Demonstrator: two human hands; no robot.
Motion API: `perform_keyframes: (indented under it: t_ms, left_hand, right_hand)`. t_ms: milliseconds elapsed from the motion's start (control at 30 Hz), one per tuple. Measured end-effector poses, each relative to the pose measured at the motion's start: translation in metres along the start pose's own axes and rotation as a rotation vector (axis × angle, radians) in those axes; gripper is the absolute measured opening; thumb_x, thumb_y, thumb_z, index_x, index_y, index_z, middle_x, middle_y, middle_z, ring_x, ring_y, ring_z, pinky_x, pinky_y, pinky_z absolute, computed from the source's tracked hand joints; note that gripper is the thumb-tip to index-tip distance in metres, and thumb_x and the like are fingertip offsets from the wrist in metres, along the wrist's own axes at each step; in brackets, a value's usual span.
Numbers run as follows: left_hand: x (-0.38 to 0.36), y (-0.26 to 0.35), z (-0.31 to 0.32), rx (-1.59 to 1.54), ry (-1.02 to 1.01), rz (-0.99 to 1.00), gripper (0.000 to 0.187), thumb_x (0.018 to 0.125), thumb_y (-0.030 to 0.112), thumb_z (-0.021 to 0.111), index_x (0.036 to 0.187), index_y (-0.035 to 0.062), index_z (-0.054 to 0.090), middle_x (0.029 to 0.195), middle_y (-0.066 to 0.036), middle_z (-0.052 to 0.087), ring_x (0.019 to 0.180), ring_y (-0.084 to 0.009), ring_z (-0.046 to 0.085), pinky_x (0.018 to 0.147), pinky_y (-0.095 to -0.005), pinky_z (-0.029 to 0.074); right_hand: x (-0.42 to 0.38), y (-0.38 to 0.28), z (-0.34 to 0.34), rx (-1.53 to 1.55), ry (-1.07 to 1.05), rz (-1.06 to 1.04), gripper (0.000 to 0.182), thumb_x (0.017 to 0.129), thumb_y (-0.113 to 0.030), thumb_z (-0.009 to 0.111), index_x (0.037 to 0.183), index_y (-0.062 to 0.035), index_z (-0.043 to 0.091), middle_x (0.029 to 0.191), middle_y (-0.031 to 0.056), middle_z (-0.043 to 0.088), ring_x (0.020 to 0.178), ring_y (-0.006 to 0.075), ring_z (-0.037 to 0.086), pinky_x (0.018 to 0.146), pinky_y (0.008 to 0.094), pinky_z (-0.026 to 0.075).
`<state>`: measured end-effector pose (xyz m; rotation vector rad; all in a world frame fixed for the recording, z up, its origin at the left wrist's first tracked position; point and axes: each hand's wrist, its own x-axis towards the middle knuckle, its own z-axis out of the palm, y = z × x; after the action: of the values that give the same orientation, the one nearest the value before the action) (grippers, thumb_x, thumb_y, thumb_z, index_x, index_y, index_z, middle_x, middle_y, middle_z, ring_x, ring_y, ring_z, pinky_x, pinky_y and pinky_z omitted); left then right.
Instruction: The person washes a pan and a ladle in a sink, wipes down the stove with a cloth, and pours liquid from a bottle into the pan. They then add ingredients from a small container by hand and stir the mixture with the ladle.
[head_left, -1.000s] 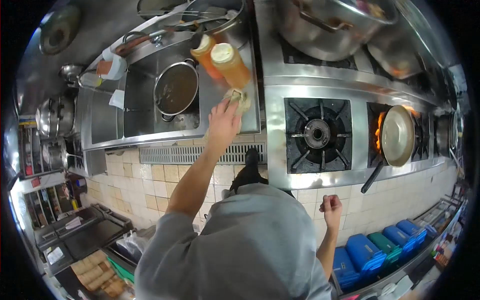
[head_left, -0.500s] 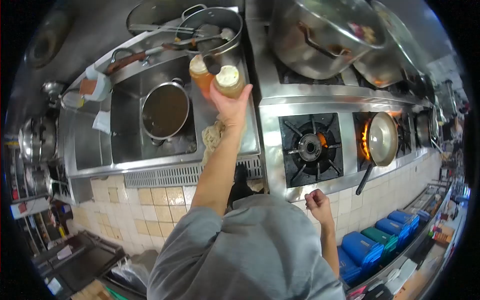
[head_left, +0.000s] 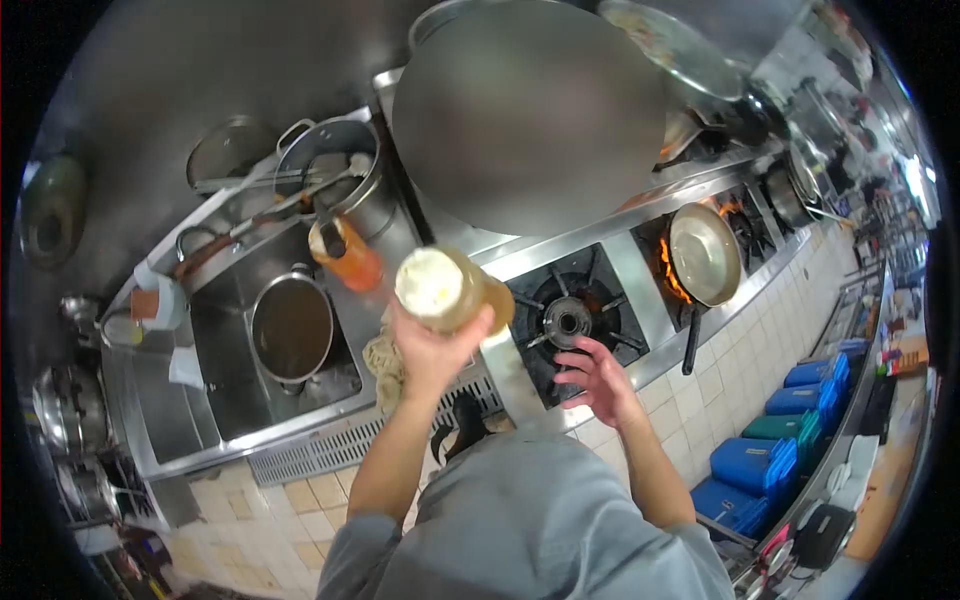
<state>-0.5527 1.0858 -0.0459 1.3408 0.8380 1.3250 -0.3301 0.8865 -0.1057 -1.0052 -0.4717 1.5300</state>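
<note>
My left hand [head_left: 432, 352] is wrapped around a bottle [head_left: 489, 300] with a wide white top and yellowish contents. It is lifted and tilted in front of the stove. My right hand [head_left: 597, 384] hangs with fingers apart at the front edge of the bare burner [head_left: 568, 318], holding nothing. An orange bottle [head_left: 352, 262] stands on the steel counter by the sink, left of the held one. A crumpled cloth [head_left: 384, 362] lies on the counter's front edge. To the right, a frying pan [head_left: 706, 254] sits over flames, its black handle toward me.
A pot of brown liquid [head_left: 292, 328] stands in the sink [head_left: 225, 385]. Behind the orange bottle is a steel pot [head_left: 372, 200] with utensils in it. A big blurred patch hides the back of the stove. Blue and green bins [head_left: 752, 463] line the floor at right.
My left hand has lifted the yellowish bottle off the counter and brought it right, toward me. My right hand has risen toward the burner and its fingers have spread. The view has turned.
</note>
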Motion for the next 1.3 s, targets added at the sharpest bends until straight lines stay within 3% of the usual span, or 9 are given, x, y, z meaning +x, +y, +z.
perform_keyframes:
  t_ms: [333,467,600,633,667,733,767,1100,1300]
  left_hand:
    - [-0.048,0.097,0.091,-0.327,-0.39,-0.138,0.056,0.072,-0.001,0.086,0.121,-0.0031,0.059,0.111,-0.01,0.07,0.101,-0.0168,0.068,0.087,-0.0316,0.056]
    - [-0.046,0.112,0.1,-0.235,-0.467,-0.022,0.067,0.071,0.002,0.089,0.129,-0.0005,0.055,0.132,-0.015,0.057,0.12,-0.0233,0.061,0.09,-0.0331,0.056]
    - [0.017,0.19,0.082,0.582,-1.04,0.784,0.066,0.081,0.014,0.086,0.138,0.0062,0.053,0.137,-0.019,0.054,0.126,-0.0373,0.057,0.097,-0.0398,0.053]
    - [0.003,0.234,0.107,0.713,-1.118,-0.044,0.048,0.091,0.023,0.073,0.135,0.0097,0.059,0.135,-0.017,0.058,0.121,-0.0376,0.059,0.097,-0.0413,0.052]
    - [0.006,0.24,0.115,0.72,-1.134,-0.044,0.048,0.091,0.023,0.073,0.135,0.0097,0.059,0.135,-0.017,0.058,0.121,-0.0376,0.059,0.097,-0.0413,0.052]
    - [0.012,0.244,0.128,1.105,-1.161,1.419,0.047,0.084,0.016,0.072,0.129,0.0048,0.063,0.13,-0.016,0.059,0.112,-0.0317,0.062,0.093,-0.0418,0.053]
    - [0.011,0.247,0.136,1.189,-1.067,1.499,0.04,0.085,0.021,0.066,0.124,0.0125,0.065,0.126,-0.012,0.064,0.106,-0.0285,0.063,0.086,-0.0339,0.052]
    - [0.014,0.197,0.14,1.628,-1.104,1.403,0.026,0.079,0.012,0.063,0.104,0.0047,0.059,0.094,-0.005,0.062,0.065,-0.0154,0.063,0.055,-0.0295,0.049]
    - [0.01,0.199,0.153,1.604,-1.226,0.784,0.035,0.07,0.014,0.077,0.094,0.0028,0.055,0.085,-0.014,0.062,0.069,-0.0371,0.068,0.064,-0.046,0.056]
  right_hand:
    - [0.007,-0.02,0.016,0.659,-0.447,-0.12,0.09,0.092,-0.069,0.055,0.159,-0.0171,0.024,0.154,0.0115,0.044,0.134,0.0346,0.053,0.086,0.0602,0.06]
    - [-0.013,-0.018,0.016,0.707,-0.41,-0.287,0.073,0.096,-0.051,0.059,0.154,-0.013,0.035,0.136,0.0163,0.06,0.102,0.0337,0.072,0.078,0.055,0.064]
    - [-0.027,-0.018,0.001,0.843,-0.333,-0.381,0.06,0.092,-0.045,0.06,0.138,-0.006,0.054,0.118,0.0167,0.069,0.09,0.0326,0.074,0.068,0.0466,0.065]
    - [-0.031,-0.017,-0.002,0.839,-0.351,-0.395,0.062,0.092,-0.045,0.06,0.14,-0.0075,0.051,0.12,0.0167,0.068,0.09,0.0323,0.074,0.068,0.0462,0.065]
    - [-0.034,-0.017,-0.005,0.831,-0.37,-0.402,0.063,0.093,-0.045,0.059,0.143,-0.0089,0.049,0.123,0.0167,0.067,0.091,0.032,0.074,0.067,0.0458,0.065]
    - [-0.036,-0.022,-0.002,0.827,-0.368,-0.419,0.065,0.093,-0.044,0.059,0.146,-0.0108,0.045,0.124,0.0157,0.066,0.089,0.0307,0.074,0.067,0.0448,0.065]
    - [-0.039,-0.022,0.0,0.821,-0.361,-0.428,0.067,0.092,-0.044,0.059,0.149,-0.0127,0.041,0.126,0.0148,0.065,0.087,0.0293,0.074,0.066,0.0438,0.065]
    - [-0.051,-0.023,-0.003,0.639,-0.123,-0.389,0.072,0.088,-0.035,0.07,0.148,-0.0149,0.036,0.126,0.0105,0.061,0.096,0.0251,0.071,0.064,0.0375,0.065]
    - [-0.062,-0.035,-0.006,0.47,0.003,-0.43,0.077,0.084,-0.03,0.075,0.147,-0.0172,0.033,0.129,0.0085,0.053,0.107,0.0239,0.066,0.059,0.0361,0.064]
